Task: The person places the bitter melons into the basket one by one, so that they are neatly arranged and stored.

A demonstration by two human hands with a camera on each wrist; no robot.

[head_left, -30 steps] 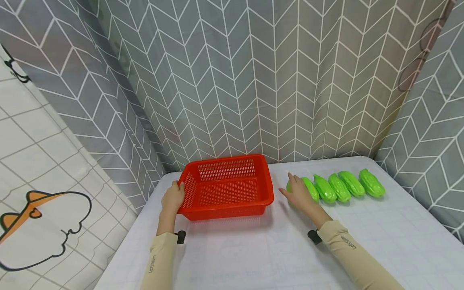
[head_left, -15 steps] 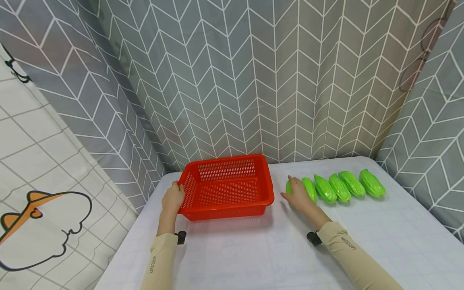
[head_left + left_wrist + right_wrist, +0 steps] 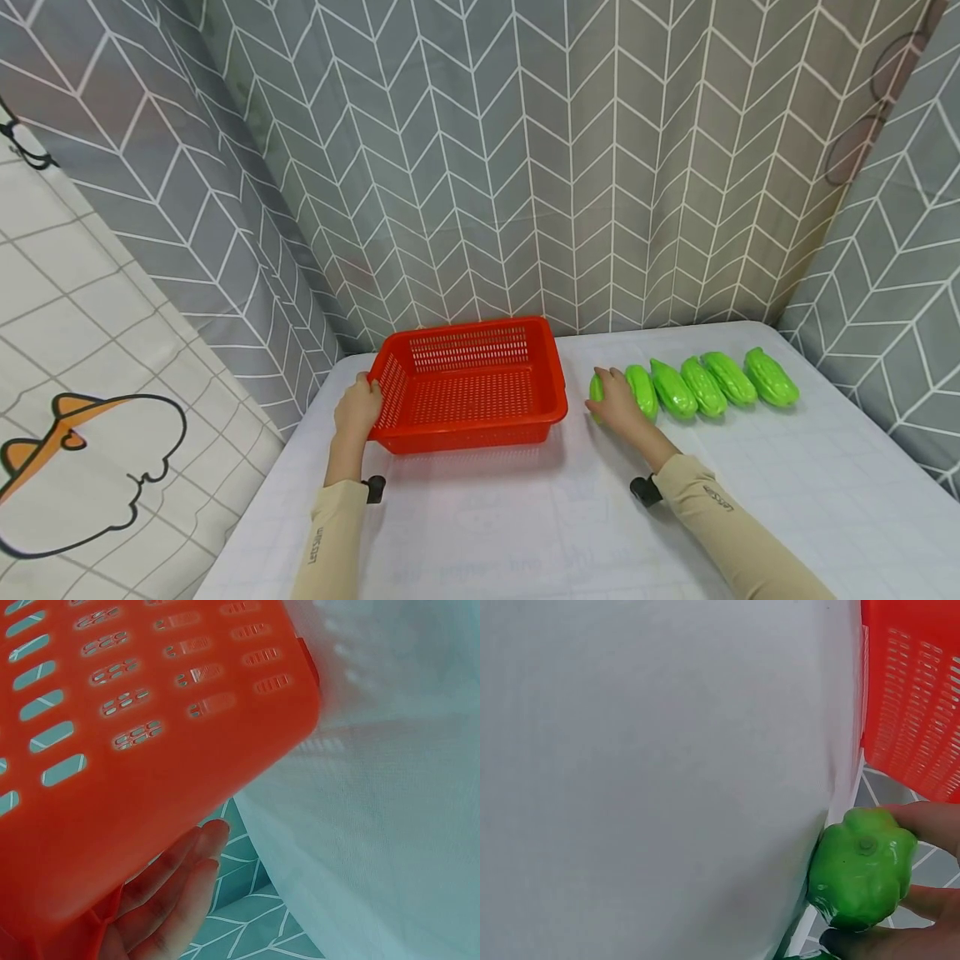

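Observation:
My left hand [image 3: 358, 407] grips the left rim of a red perforated plastic basket [image 3: 468, 442]. In the left wrist view, its fingers [image 3: 180, 915] curl at the edge of the red wall. My right hand [image 3: 621, 404] holds the leftmost of several glossy green bitter melons, its fingers on opposite sides of it. That bitter melon [image 3: 862, 866] shows its lobed end in the right wrist view; in the head view the hand covers most of it. The other bitter melons [image 3: 672, 390] lie in a row to the right of this hand.
A white cloth [image 3: 510, 525] covers the table. Grey curtains with white chevron lines [image 3: 480, 167] hang close behind and at the sides. At left hangs a white gridded cloth [image 3: 82, 333] with a cartoon print.
My right fingers have settled round the leftmost bitter melon, and the hand has moved slightly. The left hand and the basket have stayed in place.

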